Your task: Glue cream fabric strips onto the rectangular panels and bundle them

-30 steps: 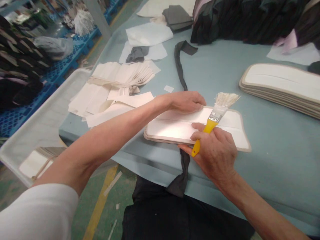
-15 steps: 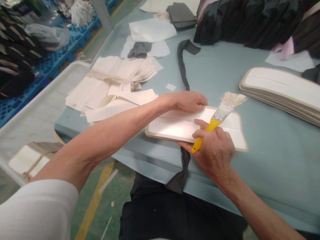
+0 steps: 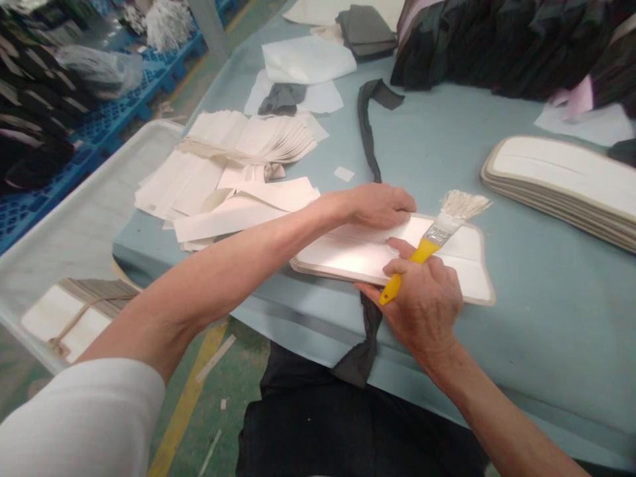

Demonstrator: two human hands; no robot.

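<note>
A stack of long white boards with rounded corners and beige edges lies near the front of the table. My left hand is closed over the far edge of the stack, its fingertips partly hidden. At the near edge, my right hand grips a paintbrush with a yellow handle, its pale bristles pointing up and away to the right. Fingers of that same hand also touch the boards' top and near side. A dark grey fabric strip runs under the stack and hangs off the table's front edge.
On the blue-green table, a second board stack sits at right. Cream paper strips spread out at left. Black folded pieces stand along the back. A white bin holding a tied bundle is at lower left.
Things on the table appear slightly further right as the view shifts. Both hands keep their grip, and the brush head sits slightly lower.
</note>
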